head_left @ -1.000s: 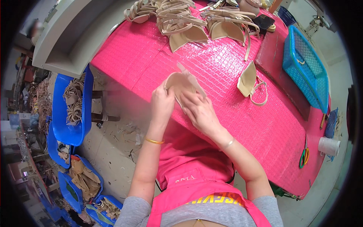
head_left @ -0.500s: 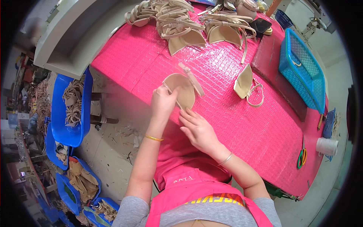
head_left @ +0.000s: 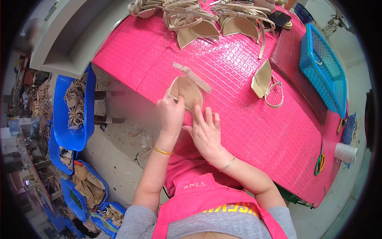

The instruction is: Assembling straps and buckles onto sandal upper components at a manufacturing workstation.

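Note:
My left hand [head_left: 170, 114] grips a beige sandal upper [head_left: 186, 90] with a strap and buckle, holding it at the near edge of the pink textured table [head_left: 238, 119]. My right hand [head_left: 205, 131] lies next to it with fingers spread, fingertips touching the lower edge of the same piece. Another beige sandal piece [head_left: 264, 83] with a looped strap lies on the table to the right. A pile of several beige sandal uppers [head_left: 207, 20] sits at the far side of the table.
A blue plastic basket [head_left: 322, 69] stands at the right edge. A white cup [head_left: 345, 152] and coloured scissors [head_left: 319, 163] lie near the right corner. Blue bins [head_left: 73, 111] of beige strap pieces stand on the floor at the left. A dark phone [head_left: 279, 18] lies at the back.
The sandal upper has shifted left and forward with my left hand. My right hand has come off the top of the piece and now rests flat beside it.

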A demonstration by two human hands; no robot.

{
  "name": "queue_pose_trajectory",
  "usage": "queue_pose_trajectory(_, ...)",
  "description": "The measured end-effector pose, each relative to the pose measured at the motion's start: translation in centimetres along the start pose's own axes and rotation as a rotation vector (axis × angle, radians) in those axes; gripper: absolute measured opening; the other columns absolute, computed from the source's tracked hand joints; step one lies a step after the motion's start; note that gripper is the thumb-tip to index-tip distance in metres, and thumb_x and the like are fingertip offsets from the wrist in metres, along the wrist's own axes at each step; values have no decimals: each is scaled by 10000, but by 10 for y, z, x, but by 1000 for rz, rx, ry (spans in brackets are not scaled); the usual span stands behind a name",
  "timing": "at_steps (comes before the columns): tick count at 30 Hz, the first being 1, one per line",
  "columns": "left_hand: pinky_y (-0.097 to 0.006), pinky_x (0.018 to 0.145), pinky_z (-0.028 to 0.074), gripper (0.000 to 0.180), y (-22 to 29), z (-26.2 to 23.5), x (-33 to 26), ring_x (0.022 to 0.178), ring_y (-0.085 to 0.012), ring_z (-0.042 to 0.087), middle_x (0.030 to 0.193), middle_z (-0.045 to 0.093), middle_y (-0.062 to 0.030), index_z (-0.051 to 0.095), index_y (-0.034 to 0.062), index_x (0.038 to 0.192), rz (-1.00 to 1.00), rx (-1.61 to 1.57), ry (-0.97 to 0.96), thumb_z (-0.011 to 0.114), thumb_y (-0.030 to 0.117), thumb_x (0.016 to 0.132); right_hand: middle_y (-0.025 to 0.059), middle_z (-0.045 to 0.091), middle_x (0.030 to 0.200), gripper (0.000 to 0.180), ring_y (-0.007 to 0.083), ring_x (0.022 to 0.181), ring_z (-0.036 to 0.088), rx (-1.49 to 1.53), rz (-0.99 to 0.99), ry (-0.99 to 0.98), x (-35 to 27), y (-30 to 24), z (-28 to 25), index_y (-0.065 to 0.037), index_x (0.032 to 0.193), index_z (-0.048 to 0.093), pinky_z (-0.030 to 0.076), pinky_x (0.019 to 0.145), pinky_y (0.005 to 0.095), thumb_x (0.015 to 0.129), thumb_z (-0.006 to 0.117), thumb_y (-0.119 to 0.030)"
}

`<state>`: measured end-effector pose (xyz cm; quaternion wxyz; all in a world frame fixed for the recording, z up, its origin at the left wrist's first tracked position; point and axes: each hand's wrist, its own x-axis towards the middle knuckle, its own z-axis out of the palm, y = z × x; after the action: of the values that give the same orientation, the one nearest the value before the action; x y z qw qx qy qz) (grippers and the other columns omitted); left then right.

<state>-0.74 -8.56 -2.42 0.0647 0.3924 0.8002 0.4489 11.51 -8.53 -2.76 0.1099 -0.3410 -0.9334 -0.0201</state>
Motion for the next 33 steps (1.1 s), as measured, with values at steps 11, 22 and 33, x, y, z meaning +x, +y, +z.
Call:
queue_pose_trajectory(11, -304, 384, 368, 256, -15, 5, 19, 368, -118, 471, 454, 530, -68, 603, -27, 628, 15, 27, 16, 650, 197, 744, 114, 557, 921, 212, 264, 877, 523, 898, -69, 179, 5, 73, -47, -23, 900, 588, 427, 738, 357, 695, 590, -77)
queue_pose_trajectory(22, -256, 784, 439, 686, 77, 32, 5, 853, -118, 558, 891, 590, -51, 259, 71, 1277, -136, -1014, -587, 627, -38, 708, 82, 596, 822, 193, 280, 879, 538, 489, 47, -140, 73, 200, -56, -78, 832, 575, 335, 861, 374, 650, 635, -104)
queue_pose_trajectory(33, -272, 769, 432, 280, 40, 77, 13, 882, -165, 538, 1031, 525, -108, 429, -39, 1109, -233, -1020, -204, 468, 63, 851, 132, 470, 1170, 622, 226, 1071, 457, 1520, 434, -308, 57, 136, -64, -41, 1281, 285, 371, 894, 314, 743, 597, -53)
